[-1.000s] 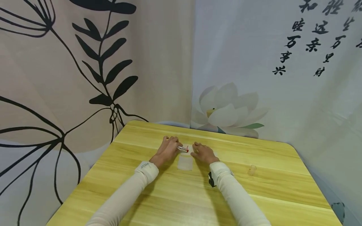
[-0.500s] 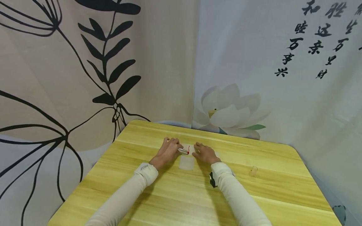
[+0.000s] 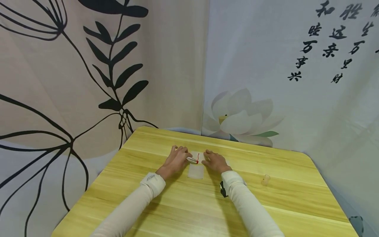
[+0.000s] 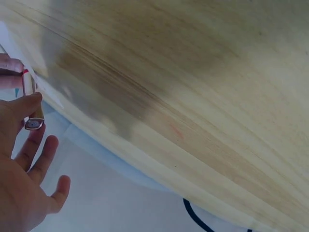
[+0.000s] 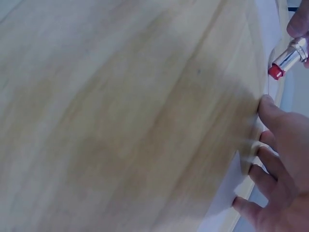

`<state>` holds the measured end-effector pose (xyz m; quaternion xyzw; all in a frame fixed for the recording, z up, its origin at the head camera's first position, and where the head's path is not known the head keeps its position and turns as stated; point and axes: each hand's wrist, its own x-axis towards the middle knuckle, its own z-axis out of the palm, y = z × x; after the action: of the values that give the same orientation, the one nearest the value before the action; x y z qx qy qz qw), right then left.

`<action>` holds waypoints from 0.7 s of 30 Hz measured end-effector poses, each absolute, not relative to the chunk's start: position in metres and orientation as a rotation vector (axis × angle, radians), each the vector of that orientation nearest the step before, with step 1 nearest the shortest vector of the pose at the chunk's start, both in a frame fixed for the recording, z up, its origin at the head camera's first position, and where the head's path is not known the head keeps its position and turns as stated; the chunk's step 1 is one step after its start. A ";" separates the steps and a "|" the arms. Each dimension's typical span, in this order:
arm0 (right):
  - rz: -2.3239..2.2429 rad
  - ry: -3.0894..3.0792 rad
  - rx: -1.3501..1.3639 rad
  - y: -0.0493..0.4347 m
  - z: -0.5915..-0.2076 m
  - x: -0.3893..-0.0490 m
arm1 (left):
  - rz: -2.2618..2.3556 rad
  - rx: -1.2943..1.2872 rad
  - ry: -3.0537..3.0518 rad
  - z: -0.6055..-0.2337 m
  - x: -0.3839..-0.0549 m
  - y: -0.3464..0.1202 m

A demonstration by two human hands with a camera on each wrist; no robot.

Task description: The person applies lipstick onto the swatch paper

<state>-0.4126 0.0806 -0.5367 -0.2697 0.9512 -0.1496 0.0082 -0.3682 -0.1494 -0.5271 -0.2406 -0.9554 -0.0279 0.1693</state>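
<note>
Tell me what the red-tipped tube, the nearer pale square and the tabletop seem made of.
Red-tipped tube: shiny metal or metallic-coated plastic, judging by silvery reflections. Nearer pale square: probably matte paper, flat, without shine. Tabletop: wood or printed laminate; grain lines, slight sheen.

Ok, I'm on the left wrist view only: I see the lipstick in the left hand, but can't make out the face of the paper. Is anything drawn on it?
Observer: Yes, in the head view a short red line runs from about the tip of the lipstick up the white sheet, away from the person.

Operator: And is anything lying over on the right side of the table?

Observer: Yes, a small clear item, too small to name, lies on the table to the right of the right hand.
</note>
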 end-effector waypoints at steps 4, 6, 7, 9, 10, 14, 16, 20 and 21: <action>-0.479 2.968 -0.822 0.081 -0.537 -0.413 | -0.195 -0.657 -2.707 -0.521 -0.368 -0.152; -0.504 2.962 -0.807 0.082 -0.538 -0.413 | -0.235 -0.624 -2.685 -0.517 -0.369 -0.154; -0.509 2.963 -0.804 0.082 -0.538 -0.413 | -0.241 -0.607 -2.673 -0.515 -0.370 -0.155; -0.524 2.952 -0.790 0.083 -0.538 -0.414 | -0.242 -0.579 -2.648 -0.511 -0.371 -0.157; -0.531 2.950 -0.786 0.083 -0.538 -0.414 | -0.240 -0.570 -2.641 -0.509 -0.372 -0.158; -0.583 2.911 -0.748 0.085 -0.538 -0.414 | -0.247 -0.555 -2.633 -0.506 -0.373 -0.160; -0.629 2.886 -0.714 0.087 -0.538 -0.415 | -0.256 -0.556 -2.638 -0.506 -0.374 -0.161; -0.755 2.817 -0.646 0.097 -0.536 -0.419 | -0.260 -0.568 -2.620 -0.505 -0.374 -0.159; -0.774 2.801 -0.640 0.101 -0.535 -0.419 | -0.261 -0.572 -2.613 -0.505 -0.375 -0.158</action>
<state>-0.4194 0.1009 -0.5354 -0.2143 0.9381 -0.2591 0.0828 -0.3745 -0.1583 -0.5051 -0.2075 -0.9473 -0.0948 0.2249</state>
